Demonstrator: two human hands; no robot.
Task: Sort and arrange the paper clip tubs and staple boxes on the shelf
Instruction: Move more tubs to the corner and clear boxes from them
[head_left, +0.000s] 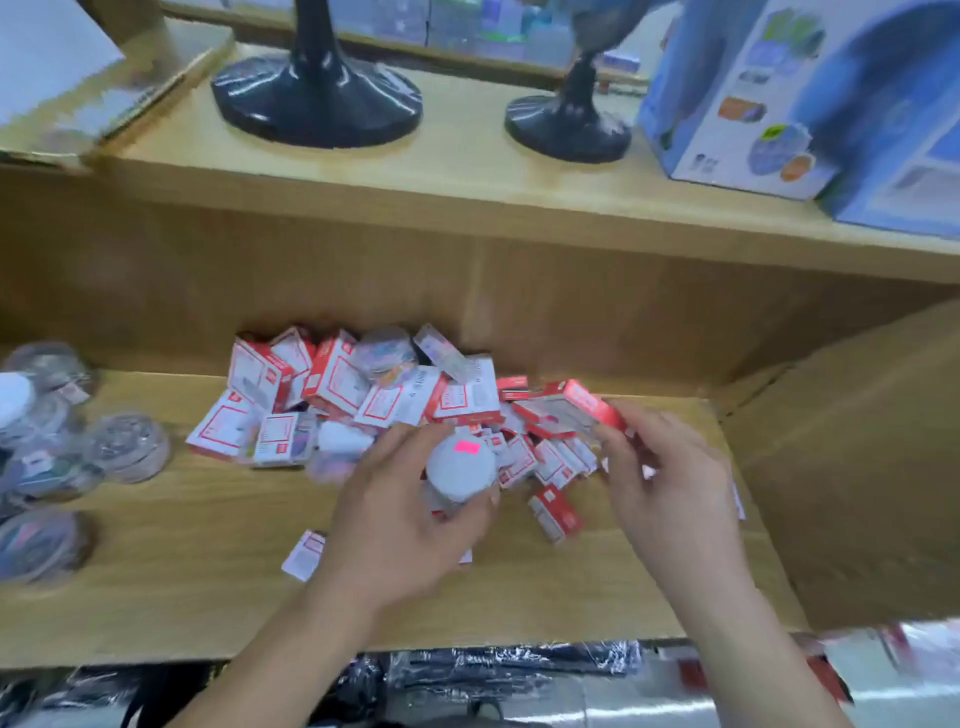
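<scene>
Dark plastic-wrapped goods (509, 670) lie nearest, below the shelf's (182, 587) front edge. At far left on the shelf sits a cluster of paper clip tubs (127, 447), at least five, though blur prevents an exact count. The left hand (395, 525) has its fingers curled round one white-lidded tub (460, 467) with a pink sticker, lid toward the camera. Behind both hands lies the heap of staple boxes (363, 395), well over a dozen, with two or so clear tubs mixed in. One loose box (304, 553) lies by the left wrist and another box (553, 512) between the hands. The right hand (670, 483) pinches a red staple box (587, 405) at its fingertips, long axis roughly left to right. A cardboard carton (852, 467) closes the right end. The tub cluster lies well left of the held tub, so I judge the left hand, the nearer one, should carry it there.
</scene>
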